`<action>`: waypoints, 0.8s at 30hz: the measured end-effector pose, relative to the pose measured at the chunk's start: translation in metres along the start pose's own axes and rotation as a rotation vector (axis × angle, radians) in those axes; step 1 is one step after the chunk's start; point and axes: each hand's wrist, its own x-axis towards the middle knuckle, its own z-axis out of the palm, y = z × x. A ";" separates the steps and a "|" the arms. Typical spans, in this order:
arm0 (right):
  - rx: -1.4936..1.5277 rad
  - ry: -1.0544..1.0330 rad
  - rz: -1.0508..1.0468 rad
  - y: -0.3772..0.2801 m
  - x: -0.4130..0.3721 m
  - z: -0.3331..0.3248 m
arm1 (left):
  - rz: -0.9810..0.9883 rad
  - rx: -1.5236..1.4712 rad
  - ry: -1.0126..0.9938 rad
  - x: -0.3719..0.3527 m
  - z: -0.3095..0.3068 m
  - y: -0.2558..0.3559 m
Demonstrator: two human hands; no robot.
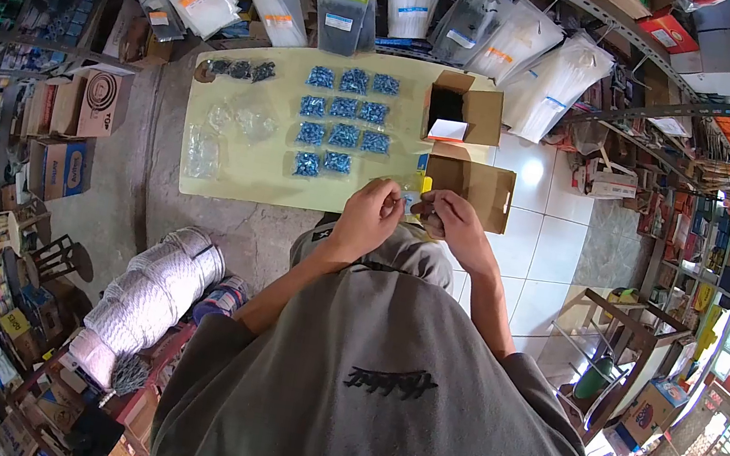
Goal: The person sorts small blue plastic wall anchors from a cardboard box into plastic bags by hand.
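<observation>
My left hand (374, 213) is closed in a pinch at the near edge of the table. Close to its right, my right hand (460, 225) is pinched too, its fingertips partly dark. Between the fingertips shows a small clear plastic bag (409, 199) with a bit of blue; what my right fingers grip is too small to make out. Just beyond stands an open cardboard box (469, 192) with a yellow-and-blue part at its left side. Packets of blue pieces (345, 107) lie in rows on the pale yellow table (250, 178).
Another open box (447, 103) holds dark contents at the back right. Empty clear bags (202, 152) and small dark packets (264, 71) lie on the left. Packs of cable ties (552, 81) hang behind the table. A white rope roll (152, 295) stands at lower left.
</observation>
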 end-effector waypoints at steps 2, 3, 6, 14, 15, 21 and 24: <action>-0.289 -0.044 -0.017 -0.005 0.000 0.003 | 0.022 0.013 0.008 0.001 -0.001 0.000; -0.289 -0.045 -0.016 -0.008 -0.001 0.006 | 0.021 0.013 0.008 0.001 -0.001 0.001; -0.465 0.021 -0.127 -0.015 -0.003 0.017 | 0.025 0.011 0.000 0.001 -0.002 0.003; -0.779 0.150 -0.272 -0.008 0.001 0.020 | 0.039 0.000 -0.002 0.003 -0.004 0.000; -0.778 0.149 -0.273 -0.007 0.002 0.019 | 0.039 0.000 -0.002 0.003 -0.004 0.000; -0.355 0.120 -0.108 0.012 0.011 -0.001 | 0.027 0.025 0.009 0.003 0.000 -0.004; -0.162 0.139 -0.151 0.002 0.007 0.007 | 0.033 0.040 0.012 0.004 -0.001 -0.002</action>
